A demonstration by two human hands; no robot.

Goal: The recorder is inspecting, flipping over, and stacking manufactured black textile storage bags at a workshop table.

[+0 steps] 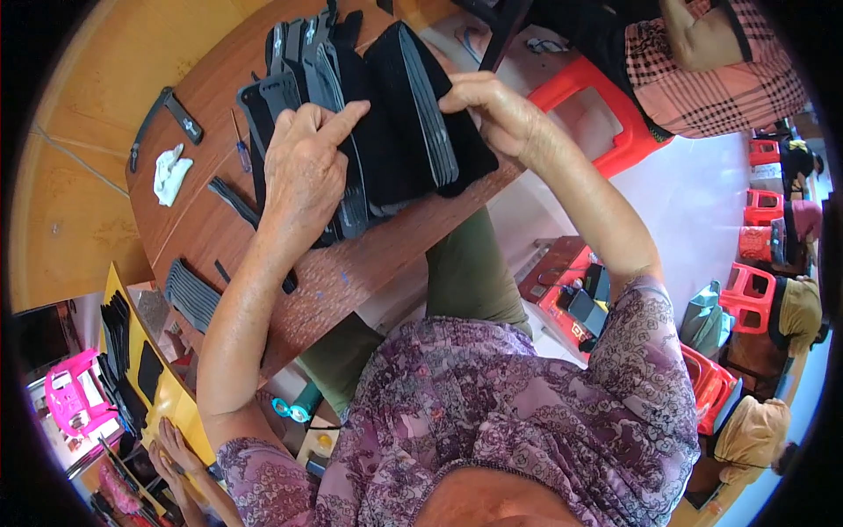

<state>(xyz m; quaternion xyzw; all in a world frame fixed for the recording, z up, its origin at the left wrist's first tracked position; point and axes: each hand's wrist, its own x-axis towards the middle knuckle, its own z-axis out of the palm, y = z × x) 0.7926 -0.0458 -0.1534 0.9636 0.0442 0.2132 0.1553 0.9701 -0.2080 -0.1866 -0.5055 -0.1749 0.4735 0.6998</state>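
A thick bundle of black fabric pieces [386, 132] with grey edges lies at the front edge of the brown wooden table. My left hand [306, 167] is on the left part of the bundle, its index finger stretched to the right and its other fingers curled over the grey-edged strips [281, 88]. On the far right side, my right hand [500, 110] grips the edge of the black pieces, thumb on the near face and fingers partly hidden behind. The grey layers [426, 114] fan apart between my two hands.
On the table [307, 316] lie a screwdriver [242, 154], a crumpled white cloth [171, 174], a curved black strap [180, 114] and a ribbed grey piece [191, 294]. A red stool [606, 114] and a seated person are at right; another person's hands [180, 448] rest lower left.
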